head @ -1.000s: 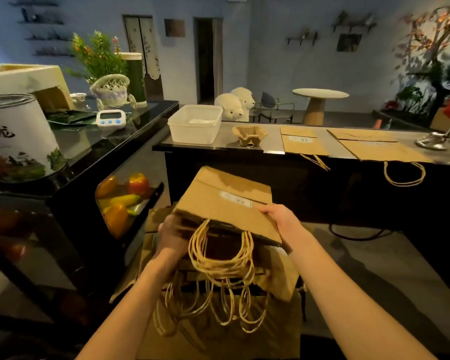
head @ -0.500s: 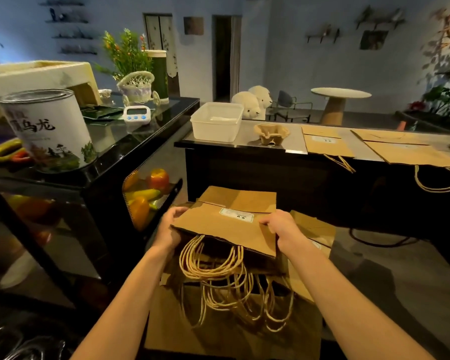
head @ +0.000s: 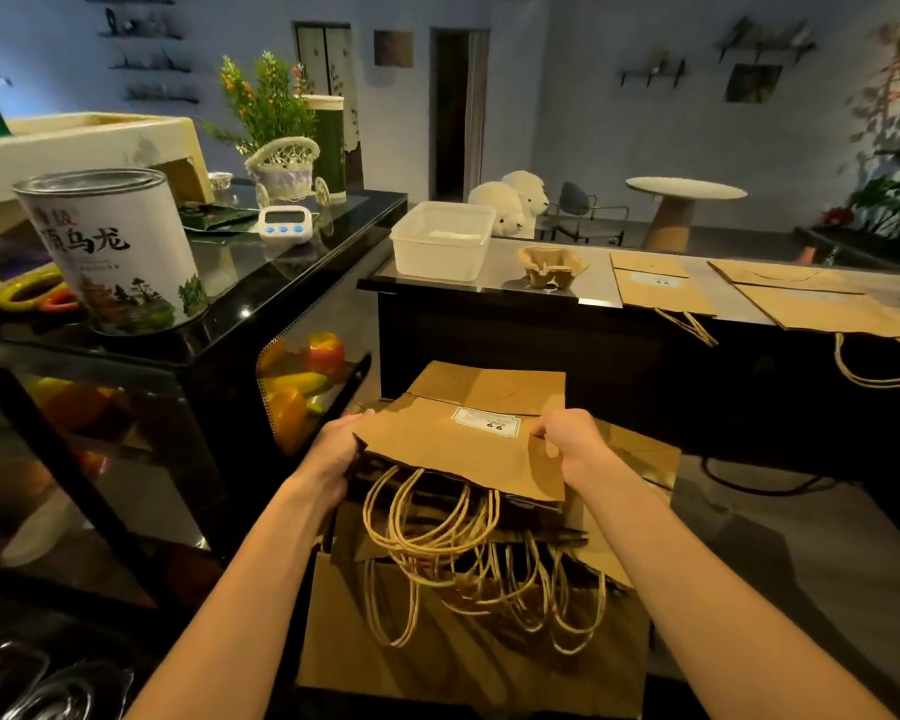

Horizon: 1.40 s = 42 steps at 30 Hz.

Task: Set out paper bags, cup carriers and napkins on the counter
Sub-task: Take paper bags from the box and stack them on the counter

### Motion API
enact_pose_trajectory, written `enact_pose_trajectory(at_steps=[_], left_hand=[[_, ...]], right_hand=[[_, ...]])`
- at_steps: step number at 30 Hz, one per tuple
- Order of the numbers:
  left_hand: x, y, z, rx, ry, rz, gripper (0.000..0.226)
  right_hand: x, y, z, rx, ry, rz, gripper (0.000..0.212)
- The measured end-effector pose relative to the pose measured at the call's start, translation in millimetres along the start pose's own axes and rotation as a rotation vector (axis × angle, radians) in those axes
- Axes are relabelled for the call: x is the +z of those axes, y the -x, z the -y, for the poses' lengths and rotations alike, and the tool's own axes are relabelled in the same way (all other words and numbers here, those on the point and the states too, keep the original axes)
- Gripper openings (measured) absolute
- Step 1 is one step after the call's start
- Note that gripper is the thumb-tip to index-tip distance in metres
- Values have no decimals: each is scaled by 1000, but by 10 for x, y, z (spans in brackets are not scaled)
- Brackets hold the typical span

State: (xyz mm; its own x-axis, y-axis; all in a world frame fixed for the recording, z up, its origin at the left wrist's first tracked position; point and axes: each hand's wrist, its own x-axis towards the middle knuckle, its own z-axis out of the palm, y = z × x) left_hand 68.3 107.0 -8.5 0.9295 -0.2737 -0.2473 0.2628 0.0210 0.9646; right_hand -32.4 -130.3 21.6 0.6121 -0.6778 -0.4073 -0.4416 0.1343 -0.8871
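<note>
A flat stack of brown paper bags (head: 453, 449) with twine handles hangs between my hands, a white label on its top bag. My left hand (head: 336, 452) grips the stack's left edge and my right hand (head: 567, 446) grips its right edge. Below them a cardboard box (head: 437, 652) holds more bags with looped handles. On the counter (head: 588, 291) ahead lie a small paper bag (head: 658, 291) and a larger paper bag (head: 832, 304), both flat with handles over the front edge. A pulp cup carrier (head: 552, 265) stands left of them.
A white plastic tub (head: 440, 246) sits at the counter's left end. On the black display case (head: 240, 283) to my left stand a tea tin (head: 110, 252), a white timer (head: 284, 223) and a flower basket (head: 287, 168). Fake fruit (head: 302, 381) lies inside the case.
The stack of bags has risen a little out of the box, held level between both hands. My view has swung left, so the counter sits further right.
</note>
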Motion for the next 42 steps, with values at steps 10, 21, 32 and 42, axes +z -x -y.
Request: enact_pose_trajectory(at_steps=[10,21,32,42], left_hand=[[182,122,-8,1,-104,40,24],[432,277,-55,224,-264,-80,15],[831,391,-230,131,-250,126,41],[1245,532,-213,237,-269,231,61]], right_hand=[[-108,-93,-30,-117,-64,-7,20],[-324,0,50,-151,-166,224,52],[-725,53,-16,-204,-39,231,44],[-1206,83,-29,-359,4,125,49]])
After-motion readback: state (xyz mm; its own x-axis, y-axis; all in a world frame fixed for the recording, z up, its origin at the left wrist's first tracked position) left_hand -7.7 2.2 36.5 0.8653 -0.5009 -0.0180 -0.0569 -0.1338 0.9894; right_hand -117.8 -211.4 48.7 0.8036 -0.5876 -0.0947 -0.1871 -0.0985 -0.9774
